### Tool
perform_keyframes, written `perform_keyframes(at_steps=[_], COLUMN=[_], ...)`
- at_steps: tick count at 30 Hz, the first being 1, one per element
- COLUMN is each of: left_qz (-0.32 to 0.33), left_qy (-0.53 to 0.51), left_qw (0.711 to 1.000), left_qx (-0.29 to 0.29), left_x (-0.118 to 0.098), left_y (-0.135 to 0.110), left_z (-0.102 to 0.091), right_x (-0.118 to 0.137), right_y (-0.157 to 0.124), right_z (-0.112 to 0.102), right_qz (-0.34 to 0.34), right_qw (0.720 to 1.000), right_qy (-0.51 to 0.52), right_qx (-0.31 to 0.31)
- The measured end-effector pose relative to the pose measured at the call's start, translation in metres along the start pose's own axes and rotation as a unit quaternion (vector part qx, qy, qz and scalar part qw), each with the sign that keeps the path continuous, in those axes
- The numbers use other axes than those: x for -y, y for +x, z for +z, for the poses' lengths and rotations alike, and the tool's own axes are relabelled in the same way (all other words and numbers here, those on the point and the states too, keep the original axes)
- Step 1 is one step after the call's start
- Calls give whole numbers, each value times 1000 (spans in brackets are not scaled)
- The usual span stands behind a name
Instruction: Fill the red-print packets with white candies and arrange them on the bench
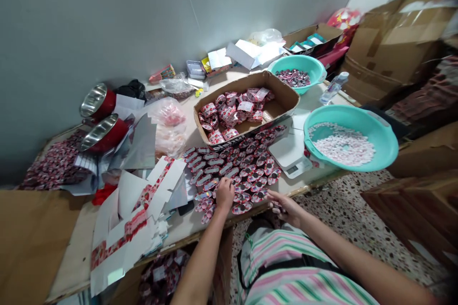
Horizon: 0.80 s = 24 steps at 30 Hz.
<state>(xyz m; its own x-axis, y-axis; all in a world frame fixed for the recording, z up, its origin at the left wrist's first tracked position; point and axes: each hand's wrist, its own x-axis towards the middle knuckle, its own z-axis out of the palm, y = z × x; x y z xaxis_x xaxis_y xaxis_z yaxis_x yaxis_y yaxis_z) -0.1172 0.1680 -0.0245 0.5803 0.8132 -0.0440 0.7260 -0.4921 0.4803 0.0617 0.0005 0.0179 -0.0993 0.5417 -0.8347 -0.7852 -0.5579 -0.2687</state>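
Rows of small oval pieces (243,186) with a red, pink and black print cover the front of the table. Some carry dark round centres, others greyish strips. My left hand (225,194) rests over the rows, fingers curled down onto the ovals; whatever the fingertips grip is hidden. By the table's front edge, just right of the rows, my right hand (286,208) is partly closed around a few small dark discs. Behind the ovals stands an open cardboard box (282,102) with bundled strawberry-print packets (229,114) inside.
A white scale (291,152) sits right of the rows. Two turquoise basins hold white pieces (343,145) and dark discs (293,77). A bottle (334,88) stands between them. On the left lie printed cards (143,205) and red metal bowls (103,133). Cartons (404,43) crowd the right side.
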Motion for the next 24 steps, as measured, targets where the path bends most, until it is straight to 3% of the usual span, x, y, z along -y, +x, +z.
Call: perform_keyframes(at_steps=[6,11,24], left_qz=[106,147,106], left_qy=[146,167,154], left_qw=[982,971,977], left_qx=[62,84,99], left_x=[-2,6,-5], left_y=[-3,-16,-15], left_z=[1,5,9], right_x=[2,2,5], right_y=[-2,1,5], right_z=[-8,-14,-18], right_qz=[1,-1,5], right_qw=[999,999,999], right_qy=[37,45,42], right_qx=[1,6,7])
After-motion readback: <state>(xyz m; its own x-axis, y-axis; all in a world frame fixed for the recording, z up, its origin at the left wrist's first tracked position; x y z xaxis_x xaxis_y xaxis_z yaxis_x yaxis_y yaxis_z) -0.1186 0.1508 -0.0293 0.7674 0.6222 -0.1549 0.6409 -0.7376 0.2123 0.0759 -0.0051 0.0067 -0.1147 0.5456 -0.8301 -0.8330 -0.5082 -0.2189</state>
